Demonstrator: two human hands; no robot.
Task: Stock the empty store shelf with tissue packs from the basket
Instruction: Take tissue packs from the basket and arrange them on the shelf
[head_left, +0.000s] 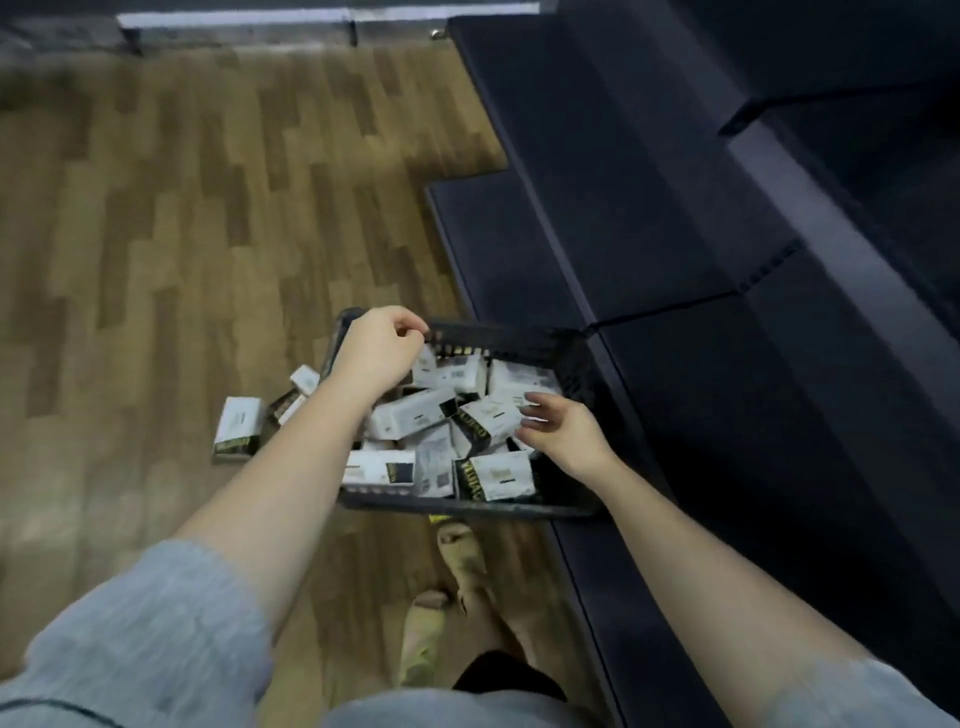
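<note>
Many tissue packs (415, 415) lie jumbled in a black basket (519, 340) on the floor (156, 234). The basket sits right beside the dark shelf (675, 208), which I think makes the trip from basket to shelf short. The shelf boards in view are bare, so the stocking looks like it has not started.

3 or so packs (239, 428) lie on the floor just left of the basket. They may have spilled out, but I cannot tell how they got there.

2 bare hands reach down. The left hand (376, 351) is at the far left rim of the basket. Its fingers (410, 325) are curled close together by the rim. It could be holding the rim to keep the basket from sliding, but the picture is too blurry to be sure it grips anything.

The right hand (563, 431) is low over the packs on the right side. Its fingers (537, 408) are spread apart and bent, and hold nothing yet. They touch or nearly touch a pack, so I think it is about to pick 1 up.

The packs look soft and light, so 1 hand can lift 1 easily. They lie every which way, so each must be turned to stand neatly on the shelf. 2 feet in sandals (457, 561) stand close behind the basket
</note>
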